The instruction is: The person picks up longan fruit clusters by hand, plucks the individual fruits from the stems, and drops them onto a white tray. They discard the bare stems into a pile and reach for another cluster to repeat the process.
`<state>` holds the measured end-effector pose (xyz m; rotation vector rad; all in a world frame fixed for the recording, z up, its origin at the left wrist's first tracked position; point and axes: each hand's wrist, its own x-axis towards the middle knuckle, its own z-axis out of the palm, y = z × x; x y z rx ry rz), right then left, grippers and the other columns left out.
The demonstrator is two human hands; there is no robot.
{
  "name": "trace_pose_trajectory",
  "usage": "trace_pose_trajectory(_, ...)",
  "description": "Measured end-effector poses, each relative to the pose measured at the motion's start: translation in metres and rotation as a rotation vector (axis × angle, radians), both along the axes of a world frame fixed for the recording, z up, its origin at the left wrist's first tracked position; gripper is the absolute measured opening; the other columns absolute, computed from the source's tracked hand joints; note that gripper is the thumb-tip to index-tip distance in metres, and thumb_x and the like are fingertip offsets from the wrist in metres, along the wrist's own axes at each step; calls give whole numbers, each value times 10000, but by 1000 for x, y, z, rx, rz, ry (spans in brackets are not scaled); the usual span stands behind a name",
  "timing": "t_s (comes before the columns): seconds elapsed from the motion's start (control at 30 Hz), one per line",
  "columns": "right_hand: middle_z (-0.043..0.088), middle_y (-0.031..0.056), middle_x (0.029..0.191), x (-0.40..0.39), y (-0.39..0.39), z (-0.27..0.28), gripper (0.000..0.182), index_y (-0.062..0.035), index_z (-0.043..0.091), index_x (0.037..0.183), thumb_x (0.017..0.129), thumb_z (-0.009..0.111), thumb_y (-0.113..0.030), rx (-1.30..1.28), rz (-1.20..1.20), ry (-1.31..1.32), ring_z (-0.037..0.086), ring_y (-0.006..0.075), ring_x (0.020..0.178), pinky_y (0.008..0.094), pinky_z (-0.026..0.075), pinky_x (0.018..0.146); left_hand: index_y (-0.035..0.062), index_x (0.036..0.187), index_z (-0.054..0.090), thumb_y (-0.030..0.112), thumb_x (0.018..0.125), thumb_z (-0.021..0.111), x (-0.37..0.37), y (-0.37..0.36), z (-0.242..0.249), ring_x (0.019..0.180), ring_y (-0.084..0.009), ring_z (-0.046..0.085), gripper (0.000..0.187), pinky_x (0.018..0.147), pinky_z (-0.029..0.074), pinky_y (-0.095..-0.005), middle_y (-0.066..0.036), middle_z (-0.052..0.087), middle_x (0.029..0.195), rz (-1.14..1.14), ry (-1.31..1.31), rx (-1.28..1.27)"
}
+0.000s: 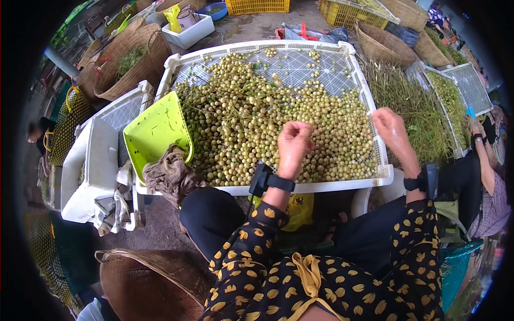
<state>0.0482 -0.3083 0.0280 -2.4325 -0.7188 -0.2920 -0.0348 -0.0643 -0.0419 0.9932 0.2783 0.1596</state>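
Note:
A white mesh tray (172,63) in front of me holds a broad heap of small round yellow-green fruits (235,112), some still on thin stems. Over the heap's near middle, my left hand (295,145) is closed with its fingers curled in; anything inside is hidden. My right hand (392,129) hovers by the tray's right rim, fingertips pinched together, and I cannot make out what is between them. At the tray's left side lies a bright green scoop (160,128) with bits of leaf in it. A crumpled brown cloth (174,174) hangs beside it over the near rim.
Cut stems (401,107) are piled right of the tray. A white foam box (88,168) stands at the left. Wicker baskets (134,61) sit at back left, and another basket (144,283) lies near my feet. Another person's arm (484,155) reaches a tray at far right.

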Motion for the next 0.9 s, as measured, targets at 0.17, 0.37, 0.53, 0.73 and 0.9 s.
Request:
trace_pose_trajectory(0.17,570,168,793,1,-43,-10,128,-4,598,855,792,525,-88,-696,-243,-240,595,307,786,411,484,692,52,1030,514,165,890,552,-2,24,-22,586,-67,535,184,532,439,-199,-8,561,868,267,93,180)
trace_pose_trajectory(0.37,592,112,769,-8,24,-33,143,-33,591,767,808,570,-168,-439,132,252,593,281,768,394,491,718,48,1007,527,208,903,541,-14,13,-12,561,-65,549,191,461,374,-184,-6,565,840,84,128,120)
trace_pose_trajectory(0.53,594,114,771,-11,36,-51,183,-21,576,750,791,611,-196,-411,142,238,591,288,759,407,481,705,37,996,537,213,908,533,-16,4,-13,534,-72,539,197,448,378,-194,-1,571,824,41,114,135)
trace_pose_trajectory(0.73,600,131,706,-11,39,-56,182,-20,585,723,798,596,-186,-283,137,241,593,300,701,417,474,673,54,988,555,246,903,556,-14,-12,-21,532,-57,538,211,445,382,-179,10,585,812,-33,118,144)
trace_pose_trajectory(0.9,616,145,655,-10,41,-61,170,-15,604,690,784,572,-153,-273,83,233,594,308,603,410,484,636,48,990,546,259,909,548,-15,-21,-25,531,-52,528,227,429,372,-176,26,549,740,-64,120,166)
